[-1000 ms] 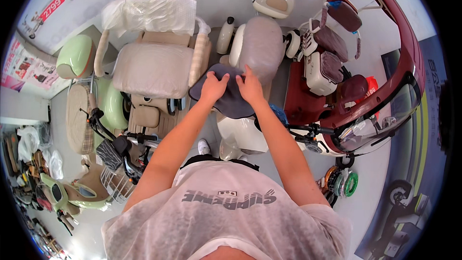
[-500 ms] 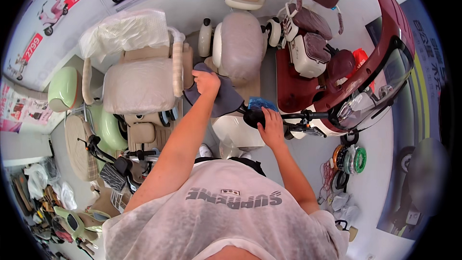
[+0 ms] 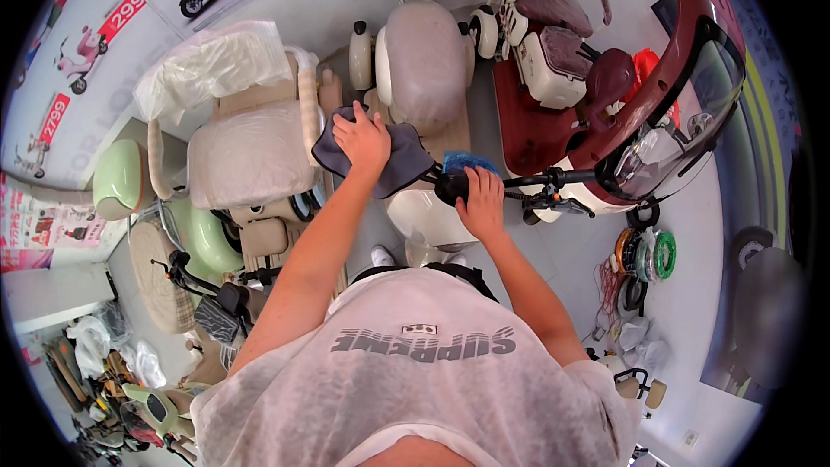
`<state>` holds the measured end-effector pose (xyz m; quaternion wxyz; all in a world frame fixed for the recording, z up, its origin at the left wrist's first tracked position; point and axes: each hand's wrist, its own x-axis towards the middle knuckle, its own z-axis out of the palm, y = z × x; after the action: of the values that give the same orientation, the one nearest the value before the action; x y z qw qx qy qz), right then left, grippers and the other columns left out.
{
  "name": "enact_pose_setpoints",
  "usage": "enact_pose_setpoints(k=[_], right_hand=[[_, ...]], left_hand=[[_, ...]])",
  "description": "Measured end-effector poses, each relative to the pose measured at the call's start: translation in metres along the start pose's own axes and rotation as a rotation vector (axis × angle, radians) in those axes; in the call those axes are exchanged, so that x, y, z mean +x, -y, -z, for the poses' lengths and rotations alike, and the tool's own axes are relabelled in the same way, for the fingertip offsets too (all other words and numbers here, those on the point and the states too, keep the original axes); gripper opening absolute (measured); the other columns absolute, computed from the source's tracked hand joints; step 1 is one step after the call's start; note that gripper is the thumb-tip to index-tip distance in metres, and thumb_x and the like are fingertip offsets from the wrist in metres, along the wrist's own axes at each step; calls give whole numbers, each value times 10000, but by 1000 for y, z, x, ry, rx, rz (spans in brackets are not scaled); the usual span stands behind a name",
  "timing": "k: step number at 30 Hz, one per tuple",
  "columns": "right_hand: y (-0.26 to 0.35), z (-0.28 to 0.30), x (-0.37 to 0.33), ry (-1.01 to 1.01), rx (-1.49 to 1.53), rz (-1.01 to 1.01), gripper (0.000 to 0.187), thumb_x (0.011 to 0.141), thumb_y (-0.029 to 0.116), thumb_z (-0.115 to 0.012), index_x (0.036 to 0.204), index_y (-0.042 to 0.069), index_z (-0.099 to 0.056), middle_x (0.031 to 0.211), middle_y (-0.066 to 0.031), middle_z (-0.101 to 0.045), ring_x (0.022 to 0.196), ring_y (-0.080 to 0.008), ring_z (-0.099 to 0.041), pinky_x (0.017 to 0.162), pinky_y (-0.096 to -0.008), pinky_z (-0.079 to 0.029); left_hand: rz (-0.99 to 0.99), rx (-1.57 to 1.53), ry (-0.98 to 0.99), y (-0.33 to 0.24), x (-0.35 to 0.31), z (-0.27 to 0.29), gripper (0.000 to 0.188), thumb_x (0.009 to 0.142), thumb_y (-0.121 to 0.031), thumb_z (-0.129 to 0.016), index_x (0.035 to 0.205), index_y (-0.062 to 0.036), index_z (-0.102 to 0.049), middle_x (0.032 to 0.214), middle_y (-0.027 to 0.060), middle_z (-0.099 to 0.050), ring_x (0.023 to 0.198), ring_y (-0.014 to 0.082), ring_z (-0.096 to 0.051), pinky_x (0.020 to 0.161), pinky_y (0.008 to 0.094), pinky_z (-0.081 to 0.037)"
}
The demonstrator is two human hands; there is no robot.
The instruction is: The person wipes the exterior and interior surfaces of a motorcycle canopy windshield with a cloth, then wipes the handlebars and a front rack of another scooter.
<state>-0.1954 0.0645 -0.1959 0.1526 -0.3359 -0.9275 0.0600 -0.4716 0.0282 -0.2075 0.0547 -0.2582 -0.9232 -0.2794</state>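
Observation:
A dark grey cloth [image 3: 404, 162] is spread over the left part of a cream scooter's front end. My left hand [image 3: 364, 140] lies on it with its fingers stretched apart; what is under the cloth is hidden. My right hand [image 3: 482, 201] is closed over the black handlebar [image 3: 525, 180], beside its rounded black centre housing [image 3: 450, 187]. Its fingertips reach toward a piece of blue plastic film [image 3: 468, 161] just beyond. Past the handlebar, the scooter's seat [image 3: 424, 60] is wrapped in clear plastic.
To the left stands a beige plastic-wrapped seat with armrests [image 3: 251, 158], near a light green vehicle [image 3: 119, 177]. A dark red canopied vehicle [image 3: 527, 134] stands on the right. Coils of wire [image 3: 664, 255] lie on the floor at right. Posters [image 3: 86, 43] cover the far wall.
My left hand has gone from a closed grip on the cloth to fingers spread over it. My right hand's fingers have drawn closer together over the handlebar. The whole view has shifted slightly.

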Motion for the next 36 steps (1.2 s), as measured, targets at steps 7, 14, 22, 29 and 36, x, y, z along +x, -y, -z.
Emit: enact_pose_setpoints(k=[7,14,22,29,36], right_hand=[[0,2,3,-14,5,27,724,747,195,-728,1399,30,-460,1349,-220,-497,1266,-410,-450,1119,-548,-329],[-4,-4,2,-4,22,10,732,763,209,-723,1420,40,-448,1383,-221,-474,1276,-416,-438,1121,-565,-309],[0,-3,1,-12,15,1,721,755,215,-728,1401,48,-456,1355,-212,-489,1266,-403,-450,1111,-552,-322],[-1,0,-3,-8,28,-15,715,740,203,-734,1385,57,-464,1334,-202,-496,1262,-392,-457,1115,-546,-323],[-1,-2,2,-17,8,16,707,751,221,-721,1386,44,-465,1338,-209,-493,1264,-400,-451,1123,-555,-311]], left_hand=[[-1001,-238,347,27,15,47,547,882,-479,-689,1278,-103,-656,1301,184,-586,1252,365,-530,1086,502,-356],[-963,276,804,-18,27,54,632,811,-624,-702,1225,-147,-699,1244,180,-566,1159,374,-568,1024,470,-424],[-888,-156,640,11,39,26,429,949,-485,-592,1092,-94,-693,1046,139,-651,1066,352,-605,922,461,-460],[-881,-126,327,50,34,37,406,989,-380,-566,1203,-45,-647,1265,158,-624,1242,358,-530,1075,468,-379],[-505,-145,38,56,-29,23,500,1010,-301,-492,1450,-67,-531,1575,162,-424,1464,374,-349,1207,522,-221]])
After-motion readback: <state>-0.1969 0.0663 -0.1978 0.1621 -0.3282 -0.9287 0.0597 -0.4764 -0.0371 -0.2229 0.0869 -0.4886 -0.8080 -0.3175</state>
